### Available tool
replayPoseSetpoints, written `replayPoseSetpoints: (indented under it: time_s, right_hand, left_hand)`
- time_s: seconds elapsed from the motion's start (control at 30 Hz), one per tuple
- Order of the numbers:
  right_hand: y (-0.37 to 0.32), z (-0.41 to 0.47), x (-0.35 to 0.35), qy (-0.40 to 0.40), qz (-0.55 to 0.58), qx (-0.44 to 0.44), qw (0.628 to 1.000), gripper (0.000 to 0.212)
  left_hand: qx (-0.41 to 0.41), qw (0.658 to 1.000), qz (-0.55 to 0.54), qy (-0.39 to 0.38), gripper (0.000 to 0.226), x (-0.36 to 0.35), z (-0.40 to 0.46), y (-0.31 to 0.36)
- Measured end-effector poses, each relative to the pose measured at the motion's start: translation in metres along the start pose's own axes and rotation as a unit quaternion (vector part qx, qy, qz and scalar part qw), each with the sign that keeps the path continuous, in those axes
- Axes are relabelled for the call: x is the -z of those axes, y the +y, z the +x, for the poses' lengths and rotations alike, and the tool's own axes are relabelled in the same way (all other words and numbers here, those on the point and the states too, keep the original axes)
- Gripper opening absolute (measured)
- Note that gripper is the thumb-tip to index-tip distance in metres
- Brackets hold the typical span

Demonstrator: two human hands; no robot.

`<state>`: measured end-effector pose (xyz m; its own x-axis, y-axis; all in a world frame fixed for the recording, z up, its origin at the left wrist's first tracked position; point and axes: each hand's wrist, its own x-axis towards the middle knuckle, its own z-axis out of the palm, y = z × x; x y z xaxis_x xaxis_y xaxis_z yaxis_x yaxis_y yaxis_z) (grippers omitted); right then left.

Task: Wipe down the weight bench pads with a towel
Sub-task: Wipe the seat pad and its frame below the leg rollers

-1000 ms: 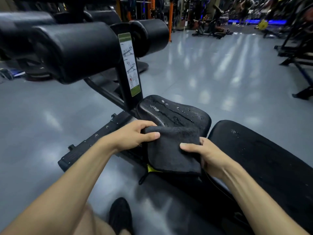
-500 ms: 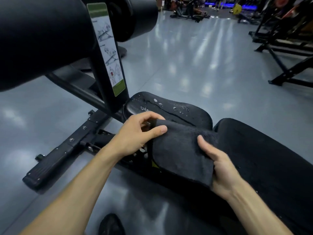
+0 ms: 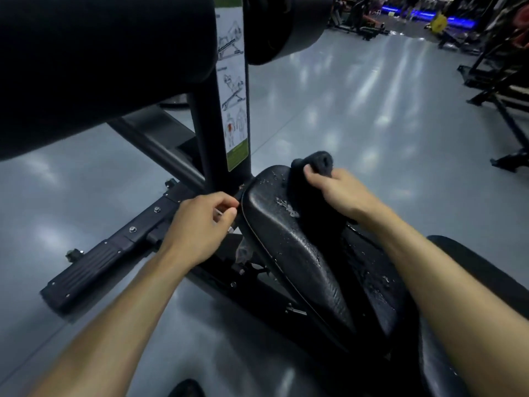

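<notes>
Filling the upper left, a thick black cylindrical roller pad [image 3: 97, 67] is seen above the wet black vinyl seat pad [image 3: 289, 247]. The dark bunched towel [image 3: 316, 164] is gripped by the right hand [image 3: 340, 190] at the pad's far edge; the left hand [image 3: 200, 227] is curled beside its near edge, pinching something small that cannot be made out.

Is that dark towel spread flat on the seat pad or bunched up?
Bunched up. The right hand grips the towel in a wad at the far end of the wet seat pad.

Bunched dark towel [image 3: 313, 167] atop wet black seat pad [image 3: 286, 239]
</notes>
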<state>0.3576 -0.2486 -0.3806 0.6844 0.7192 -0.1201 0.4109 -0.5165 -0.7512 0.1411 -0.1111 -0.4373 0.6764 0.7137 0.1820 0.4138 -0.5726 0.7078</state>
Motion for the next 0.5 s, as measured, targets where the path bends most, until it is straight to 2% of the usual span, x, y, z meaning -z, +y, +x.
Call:
replayPoseSetpoints:
  time_s: [0.1,0.2,0.33,0.37,0.43,0.5]
  right_hand:
    - [0.001,0.017,-0.022,-0.015,-0.035,0.046,0.998,0.059]
    - [-0.009,0.047,-0.027,-0.035,-0.063,0.040,0.997,0.070]
    - [-0.019,0.066,-0.036,-0.042,-0.116,0.052,0.991,0.074]
    - [-0.016,0.059,-0.037,-0.037,-0.120,0.078,0.989,0.073]
    - [-0.007,0.026,-0.040,-0.045,-0.096,0.174,0.979,0.054]
    - [-0.002,-0.009,-0.042,-0.083,-0.090,0.270,0.955,0.045]
  left_hand:
    - [-0.003,1.000,-0.012,-0.017,0.019,0.003,0.004,-0.006]
    - [-0.016,0.999,-0.014,-0.028,0.022,0.006,0.003,-0.009]
    - [-0.024,0.999,-0.008,-0.030,0.023,0.007,0.002,-0.011]
    - [-0.024,0.999,-0.006,-0.030,0.023,0.007,0.003,-0.011]
    - [-0.021,0.999,-0.006,-0.027,0.021,0.007,0.006,-0.011]
    - [-0.021,1.000,-0.007,-0.021,0.019,0.007,0.009,-0.011]
